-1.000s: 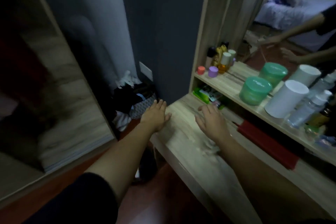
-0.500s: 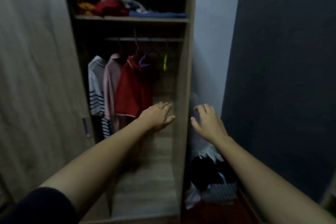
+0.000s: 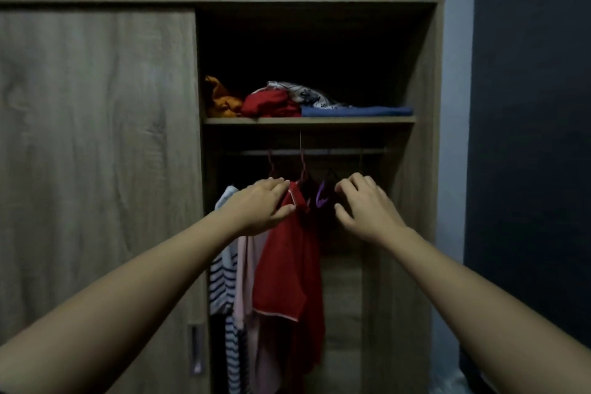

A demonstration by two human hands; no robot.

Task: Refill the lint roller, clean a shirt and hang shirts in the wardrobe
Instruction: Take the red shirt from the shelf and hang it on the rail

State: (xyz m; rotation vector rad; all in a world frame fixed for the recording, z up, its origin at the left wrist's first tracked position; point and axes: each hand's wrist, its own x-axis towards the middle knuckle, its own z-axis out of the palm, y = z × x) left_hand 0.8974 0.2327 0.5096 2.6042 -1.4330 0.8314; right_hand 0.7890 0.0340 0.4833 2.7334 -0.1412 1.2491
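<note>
Fingers of left hand touch red shirt; right hand hovers beside.

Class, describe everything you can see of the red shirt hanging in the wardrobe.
The red shirt is soft-looking cloth with pale piping at the collar and sleeve hem. It hangs limp from a hanger on the rail, beside a pink garment, in the open half of the wardrobe. The left hand lies at its collar, seemingly touching it.

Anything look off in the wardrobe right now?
Only untidiness: on the shelf the orange cloth and red cloth lie crumpled beside a flat-folded blue cloth. The hanging shirts crowd the left end of the rail.
</note>
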